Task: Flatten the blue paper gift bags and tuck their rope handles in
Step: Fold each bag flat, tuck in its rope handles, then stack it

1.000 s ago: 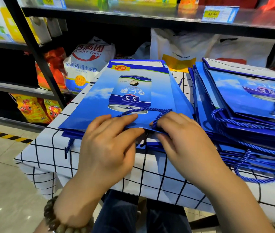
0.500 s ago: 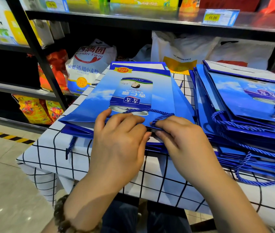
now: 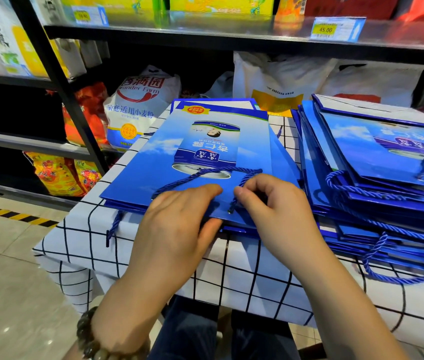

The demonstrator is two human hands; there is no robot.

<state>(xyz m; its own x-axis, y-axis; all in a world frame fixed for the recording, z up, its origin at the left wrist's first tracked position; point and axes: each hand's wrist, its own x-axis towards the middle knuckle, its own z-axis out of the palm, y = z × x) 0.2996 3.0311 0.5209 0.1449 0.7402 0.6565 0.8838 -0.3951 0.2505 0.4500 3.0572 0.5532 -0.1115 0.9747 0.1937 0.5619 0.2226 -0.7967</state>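
There is one view only, from a camera worn on the person's head, so no second view shares any of the scene. It looks forward and steeply down over both forearms, close to the hands. The left hand [image 3: 177, 224] and right hand [image 3: 273, 211] sit just below the centre of the frame. Beyond the hands lies the table [image 3: 244, 276] under its checked cloth, and beyond that the view reaches the store shelves [image 3: 205, 35] along the top edge. To the left of the left hand the floor [image 3: 11, 268] shows. The wide lens bends straight lines near the edges.
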